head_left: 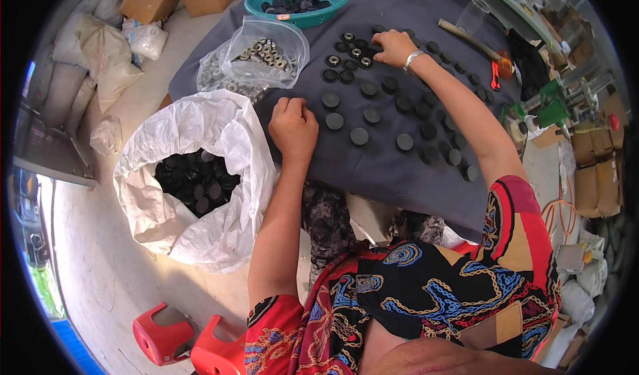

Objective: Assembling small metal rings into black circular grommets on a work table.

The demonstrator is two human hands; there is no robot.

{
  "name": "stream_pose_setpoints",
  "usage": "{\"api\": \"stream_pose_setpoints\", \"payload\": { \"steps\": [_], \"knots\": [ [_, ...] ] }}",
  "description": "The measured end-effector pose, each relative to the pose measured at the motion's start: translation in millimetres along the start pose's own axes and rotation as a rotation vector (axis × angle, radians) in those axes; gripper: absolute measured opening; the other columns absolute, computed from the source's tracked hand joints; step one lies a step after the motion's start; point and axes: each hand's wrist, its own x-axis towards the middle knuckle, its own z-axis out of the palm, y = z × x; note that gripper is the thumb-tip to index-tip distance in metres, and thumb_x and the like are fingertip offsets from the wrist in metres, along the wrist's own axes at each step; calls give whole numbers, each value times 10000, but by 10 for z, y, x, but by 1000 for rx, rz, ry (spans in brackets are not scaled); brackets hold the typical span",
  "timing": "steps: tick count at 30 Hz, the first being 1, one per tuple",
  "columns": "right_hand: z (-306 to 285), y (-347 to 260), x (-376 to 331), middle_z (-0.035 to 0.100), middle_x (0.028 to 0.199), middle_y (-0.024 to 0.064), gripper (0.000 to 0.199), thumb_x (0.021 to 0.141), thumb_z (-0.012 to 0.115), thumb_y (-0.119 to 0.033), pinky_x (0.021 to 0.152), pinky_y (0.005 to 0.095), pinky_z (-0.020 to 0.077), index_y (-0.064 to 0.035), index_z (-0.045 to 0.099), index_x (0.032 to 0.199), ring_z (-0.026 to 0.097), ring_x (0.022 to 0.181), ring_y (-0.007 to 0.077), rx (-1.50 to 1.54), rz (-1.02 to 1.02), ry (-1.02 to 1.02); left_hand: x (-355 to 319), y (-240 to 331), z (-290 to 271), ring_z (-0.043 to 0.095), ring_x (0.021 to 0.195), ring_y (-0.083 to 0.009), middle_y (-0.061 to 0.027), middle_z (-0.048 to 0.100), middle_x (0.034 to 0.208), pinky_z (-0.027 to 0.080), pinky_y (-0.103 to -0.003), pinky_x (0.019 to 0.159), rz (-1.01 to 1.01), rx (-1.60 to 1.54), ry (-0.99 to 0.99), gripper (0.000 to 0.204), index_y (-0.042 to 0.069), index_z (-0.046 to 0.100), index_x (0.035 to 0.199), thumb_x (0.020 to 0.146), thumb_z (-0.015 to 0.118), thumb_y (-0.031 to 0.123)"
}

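My right hand (395, 48), with a bracelet (413, 58) at its wrist, reaches across the dark table cloth (313, 195). Its fingers are bent down among black round caps, some with a metal ring in the middle, such as this ringed cap (333, 60). What the fingertips grip is hidden. My left hand (293, 127) rests near the table's left edge, fingers curled in; anything inside it is out of sight. Between and below my hands lie several plain black caps (372, 115), spread in loose rows. A clear plastic bag (293, 42) of small metal rings (266, 55) lies beyond my left hand.
A white sack (233, 125) full of black caps (200, 182) stands left of the table. A teal basin (299, 19) with more black pieces sits at the far edge. At right are a wooden-handled tool (469, 39) and a green machine (551, 104). Red stools (160, 335) stand lower left.
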Motion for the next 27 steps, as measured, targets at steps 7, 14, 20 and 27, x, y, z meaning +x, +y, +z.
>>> {"api": "stream_pose_setpoints", "payload": {
  "steps": [7, 14, 20, 27],
  "knots": [
    [209, -358, 228, 638, 966, 177, 315, 734, 648, -173, 787, 488, 486, -77, 588, 1027, 605, 960, 375, 10, -227, 79, -42, -123, -295, 571, 727, -339, -141, 575, 753, 459, -455, 655, 51, 75, 4, 79, 36, 592, 706, 641, 594, -9],
    [575, 463, 116, 617, 947, 180, 443, 707, 635, -76, 822, 444, 467, -71, 577, 1146, 591, 907, 376, 75, -331, 341, -132, 58, -31, 542, 775, -352, -148, 517, 762, 454, -459, 663, -40, -135, 94, 86, 21, 518, 665, 622, 575, -27],
    [460, 181, -14, 599, 888, 171, 316, 740, 619, -86, 773, 418, 463, -44, 608, 1053, 588, 836, 363, 296, -277, 251, -153, -14, -146, 545, 777, -345, -136, 516, 773, 461, -461, 647, -39, -76, 138, 100, 23, 515, 674, 631, 589, -28],
    [198, -34, -246, 641, 1093, 157, 448, 778, 670, -171, 1013, 474, 394, -63, 567, 1201, 590, 1063, 330, 50, -287, 122, -27, -82, -66, 565, 748, -355, -172, 566, 741, 455, -464, 685, 57, -32, 71, 98, 23, 582, 687, 594, 578, -8]
  ]
}}
